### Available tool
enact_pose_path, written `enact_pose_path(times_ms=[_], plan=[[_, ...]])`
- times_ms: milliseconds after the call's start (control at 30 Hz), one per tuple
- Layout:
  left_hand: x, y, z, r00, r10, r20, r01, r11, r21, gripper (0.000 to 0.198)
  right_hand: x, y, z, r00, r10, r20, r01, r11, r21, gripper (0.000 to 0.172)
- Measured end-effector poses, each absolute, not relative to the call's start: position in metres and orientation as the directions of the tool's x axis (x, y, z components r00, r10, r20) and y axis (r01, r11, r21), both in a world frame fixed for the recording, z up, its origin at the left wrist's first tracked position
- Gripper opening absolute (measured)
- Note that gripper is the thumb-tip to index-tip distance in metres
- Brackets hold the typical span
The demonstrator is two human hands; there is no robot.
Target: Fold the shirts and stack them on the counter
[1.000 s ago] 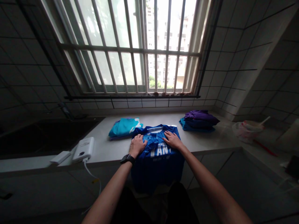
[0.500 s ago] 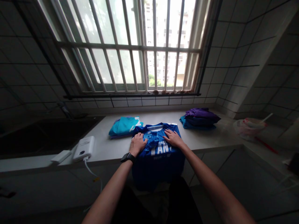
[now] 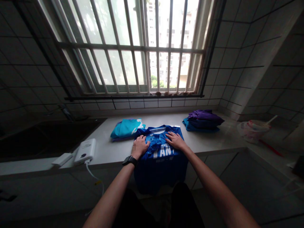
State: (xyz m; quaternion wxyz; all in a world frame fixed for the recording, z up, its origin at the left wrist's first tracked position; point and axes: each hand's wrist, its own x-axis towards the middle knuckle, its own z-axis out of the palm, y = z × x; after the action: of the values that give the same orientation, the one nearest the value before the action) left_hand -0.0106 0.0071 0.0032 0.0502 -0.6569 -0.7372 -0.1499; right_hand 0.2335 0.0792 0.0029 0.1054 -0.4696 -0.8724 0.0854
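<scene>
A dark blue shirt [image 3: 161, 171] with white lettering lies over the counter's front edge, its lower part hanging down. My left hand [image 3: 140, 147] rests on the shirt's left side, fingers stretched over the rumpled cloth. On the right side, my right hand [image 3: 176, 140] lies flat on the fabric with its fingers spread. A folded turquoise garment [image 3: 127, 128] with a white print sits just left of the shirt, on top of something purple. To the right is a stack of folded purple and blue clothes [image 3: 203, 120].
A white power bank [image 3: 85, 150] with a cable stands at the counter's front left, beside a small white box [image 3: 62, 159]. Further left is a dark sink [image 3: 47, 136]. A plastic bag [image 3: 254, 129] and a red object [image 3: 270, 148] lie at the right. A barred window [image 3: 133, 49] is behind.
My right hand has shifted very slightly to the left on the shirt. My left hand and the folded piles stay where they were.
</scene>
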Motion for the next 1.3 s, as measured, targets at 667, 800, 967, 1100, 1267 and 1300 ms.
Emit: enact_pose_path(times_ms=[667, 800, 967, 1100, 1267, 1300], plan=[[-0.007, -0.017, -0.003, -0.027, 0.968, 0.249, 0.998, 0.011, 0.064, 0.043, 0.226, 0.058, 0.0, -0.517, 0.848, 0.117, 0.824, 0.53, -0.199, 0.061], [-0.018, -0.033, 0.006, 0.046, 0.982, 0.183, 0.998, -0.051, 0.025, 0.043, 0.233, 0.047, -0.002, -0.581, 0.807, 0.108, 0.775, 0.589, -0.228, 0.056], [-0.036, -0.028, 0.032, -0.128, 0.935, 0.33, 0.992, 0.123, 0.038, 0.035, 0.252, 0.072, 0.02, -0.636, 0.762, 0.125, 0.696, 0.635, -0.335, 0.044], [-0.05, -0.009, 0.041, -0.347, 0.913, 0.214, 0.933, 0.312, 0.178, 0.043, 0.252, 0.098, 0.04, -0.37, 0.909, 0.194, 0.795, 0.418, -0.44, 0.074], [-0.063, 0.01, 0.041, -0.213, 0.972, 0.104, 0.905, 0.156, 0.397, 0.022, 0.239, 0.113, 0.048, -0.374, 0.917, -0.139, 0.795, 0.24, -0.557, 0.049], [-0.063, 0.015, 0.043, -0.193, 0.975, 0.106, 0.898, 0.132, 0.42, 0.023, 0.237, 0.116, 0.05, -0.393, 0.91, -0.134, 0.786, 0.256, -0.564, 0.035]])
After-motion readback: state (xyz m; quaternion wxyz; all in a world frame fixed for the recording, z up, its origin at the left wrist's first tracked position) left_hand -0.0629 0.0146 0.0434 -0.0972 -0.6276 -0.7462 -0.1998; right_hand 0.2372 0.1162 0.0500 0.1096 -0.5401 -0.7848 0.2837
